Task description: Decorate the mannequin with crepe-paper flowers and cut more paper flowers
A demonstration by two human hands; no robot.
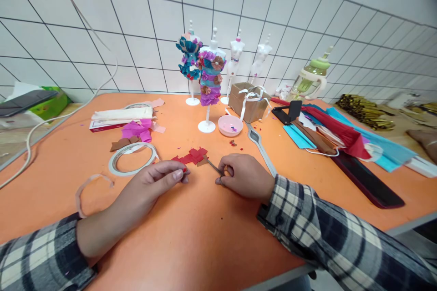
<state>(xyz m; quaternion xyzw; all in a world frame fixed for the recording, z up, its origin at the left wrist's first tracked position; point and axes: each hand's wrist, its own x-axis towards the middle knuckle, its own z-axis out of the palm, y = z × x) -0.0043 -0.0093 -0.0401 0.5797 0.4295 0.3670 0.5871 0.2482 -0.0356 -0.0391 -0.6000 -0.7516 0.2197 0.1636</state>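
My left hand (168, 177) is closed in a pinch on a small red paper piece (185, 170), which shows at the fingertips. In my right hand (241, 175) is a thin grey metal tool (214, 166); its far end points at a brown paper scrap (203, 161), and the handle is covered by my fingers, so tweezers or scissors cannot be told apart. Red paper pieces (196, 155) lie just beyond both hands. A roll of white tape (114, 163) rests beside my left wrist. Further back stands a small mannequin (210, 72) dressed in purple and blue paper with flowers.
A pink bowl (231, 126) with tiny bits stands before a cardboard box (251, 100). More mannequins (235, 54) line the wall. Coloured paper (355, 136), a dark phone (370, 182) and a bottle (312, 77) are at right. Purple paper (138, 131) lies at left.
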